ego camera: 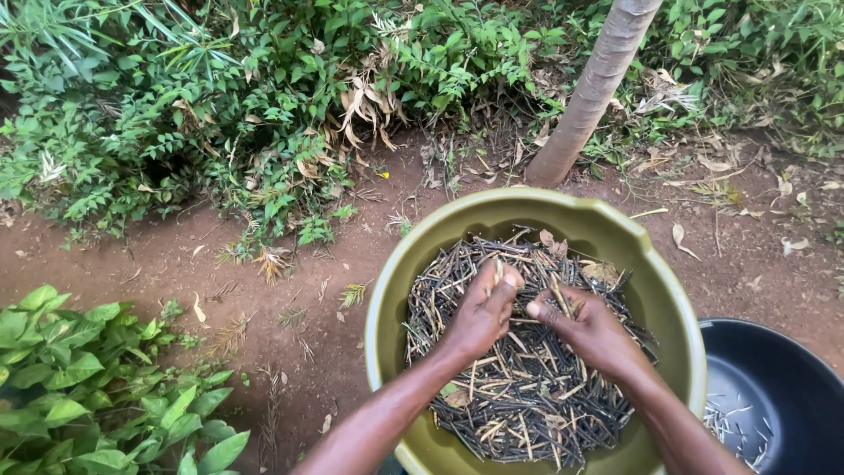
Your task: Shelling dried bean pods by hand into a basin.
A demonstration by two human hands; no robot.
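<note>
Right now both hands sit over the olive-green basin (615, 230), w/ everything else placed relative to it. Basin is wide, round, w/ a small pour lip on its far rim, and holds a thick heap of dry pods (519, 396): thin, dark, stick-like, some pale tan ones mixed in. Heap fills the basin's middle and near part; a couple of dry brown leaves lie at the heap's far edge.

Left hand (482, 315) is just above the heap's centre, fingers curled shut round one pale pod (498, 269), which pokes up between thumb and fingers. Right hand (587, 327) is just beside it, touching or nearly so, fingertips pinched together on the pods; whether it grips the same pod can't be told. Both forearms come in from the basin's near rim.

Just right of the basin, partly under its rim, sits a dark tub (782, 369) w/ a few pale bits scattered at the bottom. Beyond the basin's far rim rises a slim grey tree trunk (593, 88). Left of the basin is bare red-brown soil (176, 255), then green leafy plants (97, 387) near and far.
</note>
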